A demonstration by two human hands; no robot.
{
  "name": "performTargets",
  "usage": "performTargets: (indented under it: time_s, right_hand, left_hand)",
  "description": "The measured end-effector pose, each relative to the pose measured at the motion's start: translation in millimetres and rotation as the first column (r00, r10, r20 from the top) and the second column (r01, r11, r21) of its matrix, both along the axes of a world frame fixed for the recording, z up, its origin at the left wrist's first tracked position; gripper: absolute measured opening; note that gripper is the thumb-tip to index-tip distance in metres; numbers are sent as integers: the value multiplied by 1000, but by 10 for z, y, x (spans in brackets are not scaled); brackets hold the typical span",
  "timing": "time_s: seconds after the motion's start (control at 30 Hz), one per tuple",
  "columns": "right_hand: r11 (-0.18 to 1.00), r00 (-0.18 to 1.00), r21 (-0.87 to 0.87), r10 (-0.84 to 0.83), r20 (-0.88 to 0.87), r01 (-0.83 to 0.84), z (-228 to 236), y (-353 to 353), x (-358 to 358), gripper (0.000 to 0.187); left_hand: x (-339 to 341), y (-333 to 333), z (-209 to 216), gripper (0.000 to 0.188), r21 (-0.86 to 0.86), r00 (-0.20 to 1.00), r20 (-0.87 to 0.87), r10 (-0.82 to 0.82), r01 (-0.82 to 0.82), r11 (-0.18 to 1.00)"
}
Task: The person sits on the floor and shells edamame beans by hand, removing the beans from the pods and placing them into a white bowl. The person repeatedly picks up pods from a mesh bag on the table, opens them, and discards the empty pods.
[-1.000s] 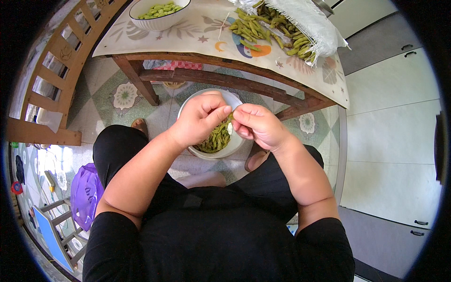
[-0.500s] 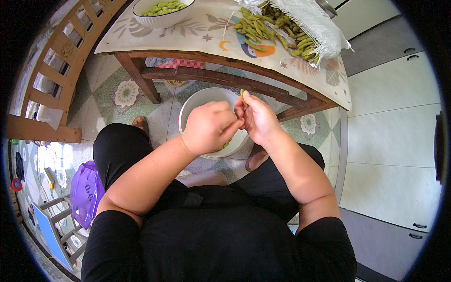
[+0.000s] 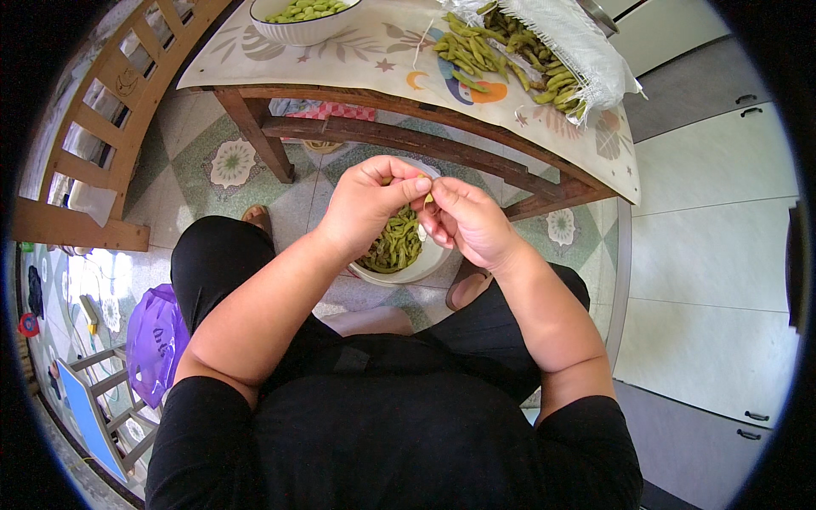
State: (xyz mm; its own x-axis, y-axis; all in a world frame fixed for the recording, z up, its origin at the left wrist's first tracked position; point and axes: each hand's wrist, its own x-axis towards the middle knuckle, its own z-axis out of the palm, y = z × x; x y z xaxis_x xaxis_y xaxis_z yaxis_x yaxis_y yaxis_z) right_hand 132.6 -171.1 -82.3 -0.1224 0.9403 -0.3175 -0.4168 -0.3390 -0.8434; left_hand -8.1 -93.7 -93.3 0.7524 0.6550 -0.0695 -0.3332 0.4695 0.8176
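Note:
My left hand [image 3: 370, 204] and my right hand [image 3: 472, 219] meet over a white bucket [image 3: 421, 270], fingertips pinched together. Between them is a small yellow-green soybean pod [image 3: 427, 198], mostly covered by the fingers. A heap of green pods or hulls [image 3: 395, 242] lies in the bucket below. On the table, a white ribbed bowl [image 3: 299, 32] with a dark rim holds light-green shelled beans [image 3: 308, 9]. Farther right, a pile of whole green pods [image 3: 476, 51] spills from a white woven sack [image 3: 586, 51].
The wooden table [image 3: 408, 140] with a patterned cloth stands just beyond the bucket. A slatted wooden bench [image 3: 93, 127] is at the left. Near my left leg are a purple plastic bag [image 3: 157, 344] and a blue-topped stool [image 3: 89, 421]. Pale cabinets [image 3: 705, 246] line the right side.
My left hand has turned and opened out from a fist-like pose, its fingertips now meeting the right's on the pod. The pod no longer sticks up above my right hand. More of the bucket's contents shows.

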Motion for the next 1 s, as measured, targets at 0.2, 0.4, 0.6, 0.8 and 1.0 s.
performTargets:
  time_s: [0.2, 0.4, 0.6, 0.8, 1.0]
  right_hand:
    - [997, 978, 48, 46, 203, -56, 41, -52, 12, 27]
    - [994, 993, 39, 97, 69, -100, 62, -77, -28, 28]
    - [995, 971, 8, 100, -218, -100, 78, -76, -90, 32]
    - [996, 968, 11, 86, -238, -86, 54, -47, -100, 33]
    - [997, 980, 64, 58, -188, -47, 31, -35, -89, 32]
  left_hand:
    - [-11, -11, -10, 8, 44, 997, -77, 26, -23, 999]
    - [-46, -52, 47, 8, 12, 997, 60, -40, 39, 999]
    - [-25, -87, 27, 7, 49, 997, 63, 38, -41, 998]
    - [-10, -94, 9, 10, 175, 991, 84, 109, -122, 977]
    - [-16, -115, 53, 7, -91, 995, 102, 24, -14, 996]
